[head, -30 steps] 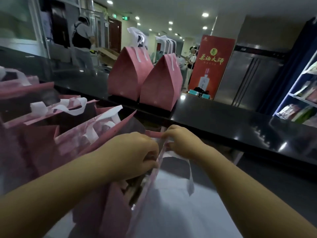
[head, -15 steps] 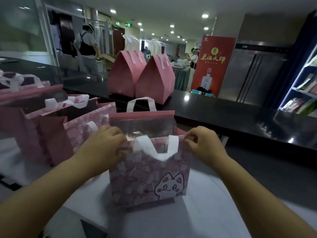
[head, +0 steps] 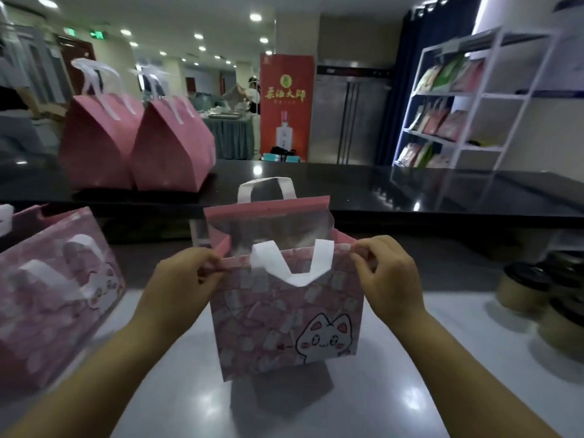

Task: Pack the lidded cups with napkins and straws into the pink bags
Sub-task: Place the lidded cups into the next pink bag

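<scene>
A pink cat-print bag [head: 284,320] stands upright and open at the middle of a white table [head: 426,390], straight in front of the person. The left hand [head: 180,279] pinches the left end of the bag's near top edge, fingers curled onto it. The right hand [head: 388,276] pinches the right end the same way. The near white handle [head: 292,263] flops down over the front and the far handle [head: 267,189] stands up. A second cat-print bag [head: 53,298] sits to the left, apart from the first. Dark-lidded cups [head: 524,289] cluster at the table's right edge. Behind, two closed pink bags [head: 139,143] stand side by side on a black counter [head: 410,191]. Further back are a red banner [head: 286,102] and a white shelf [head: 474,99] of packets.
</scene>
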A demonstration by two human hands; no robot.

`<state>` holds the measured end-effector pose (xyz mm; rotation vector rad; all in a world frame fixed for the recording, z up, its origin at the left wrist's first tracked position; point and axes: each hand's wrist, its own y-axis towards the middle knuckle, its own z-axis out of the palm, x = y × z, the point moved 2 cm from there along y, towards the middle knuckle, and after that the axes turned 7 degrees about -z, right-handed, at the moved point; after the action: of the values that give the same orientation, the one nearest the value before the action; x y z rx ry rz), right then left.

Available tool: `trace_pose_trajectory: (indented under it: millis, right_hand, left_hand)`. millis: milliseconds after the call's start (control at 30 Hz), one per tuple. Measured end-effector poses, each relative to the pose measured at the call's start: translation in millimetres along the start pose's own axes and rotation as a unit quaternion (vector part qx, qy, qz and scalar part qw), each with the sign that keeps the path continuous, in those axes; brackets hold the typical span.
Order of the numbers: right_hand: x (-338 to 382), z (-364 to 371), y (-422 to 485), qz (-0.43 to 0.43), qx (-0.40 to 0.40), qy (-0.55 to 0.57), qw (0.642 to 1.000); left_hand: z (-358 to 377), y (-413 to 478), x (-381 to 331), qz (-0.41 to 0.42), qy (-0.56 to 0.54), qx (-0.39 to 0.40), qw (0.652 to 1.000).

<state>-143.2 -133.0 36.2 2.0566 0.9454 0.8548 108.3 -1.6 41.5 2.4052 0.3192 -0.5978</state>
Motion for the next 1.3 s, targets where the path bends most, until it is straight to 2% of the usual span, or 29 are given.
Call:
trace_pose_trajectory:
  millis: [267, 533, 767, 1033, 1167, 1300]
  right_hand:
    - [-99.0, -71.1, -24.1, 0.052, -0.033, -0.069, 0.996]
    - [-222.2, -127.6, -32.0, 0.048, 0.001, -0.065, 0.997]
    - [-293.5, -162.3, -45.3, 0.063, 0.025, -0.032, 0.997]
    - [-318.4, -193.8, -53.5, 0.089, 0.084, -0.005, 0.992]
    - [-320.7, -215.5, -52.9, 0.111, 0.15, 0.05, 0.981]
    - [-325.8, -243.7, -53.0, 0.131, 0.179, 0.041, 0.974]
  left_hand:
    - [79.5, 13.3, -95.0, 0.087, -0.057, 0.039, 0.994]
    - [179.8, 19.6, -184.2, 0.09, -0.067, 0.022, 0.994]
    - [235.7, 14.6, -242.4, 0.08, -0.062, 0.002, 0.995]
    - [235.2, 17.4, -265.1, 0.056, -0.062, -0.001, 0.996]
    - [217.2, 27.1, -286.4, 0.092, -0.041, -0.011, 0.995]
    - [205.2, 41.6, -332.3, 0.155, -0.064, 0.029, 0.985]
